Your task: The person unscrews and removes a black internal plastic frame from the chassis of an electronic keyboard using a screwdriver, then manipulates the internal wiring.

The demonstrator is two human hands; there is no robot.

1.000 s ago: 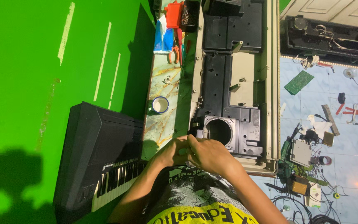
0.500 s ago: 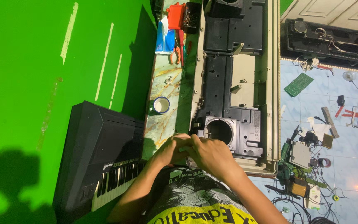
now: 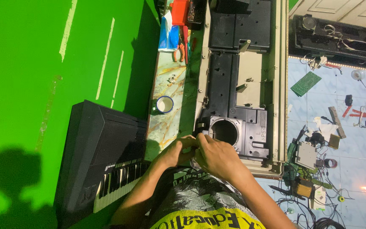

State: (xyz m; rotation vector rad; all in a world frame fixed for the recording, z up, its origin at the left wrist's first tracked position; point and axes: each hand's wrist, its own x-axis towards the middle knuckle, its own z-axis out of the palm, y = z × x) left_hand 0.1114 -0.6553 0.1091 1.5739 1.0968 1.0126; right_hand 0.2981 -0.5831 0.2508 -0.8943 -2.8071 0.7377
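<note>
My left hand [image 3: 177, 151] and my right hand [image 3: 215, 156] are pressed together at the near end of a long opened keyboard casing [image 3: 238, 85], just below its round speaker hole [image 3: 225, 131]. The fingers of both hands curl around something small between them; it is hidden, so I cannot tell what it is. The casing's black inner shell lies face up on a marbled table [image 3: 170, 114], with a beige rim along its right side.
A small white cup [image 3: 164, 104] stands on the table left of the casing. Pliers, a blue packet [image 3: 168, 37] and a red box [image 3: 180, 11] lie at the far end. A black keyboard [image 3: 102, 157] leans at the left. Circuit boards, wires and parts litter the blue floor [image 3: 339, 140] at the right.
Both hands have stayed together at the casing's near end, shifting only slightly. Nothing else has moved.
</note>
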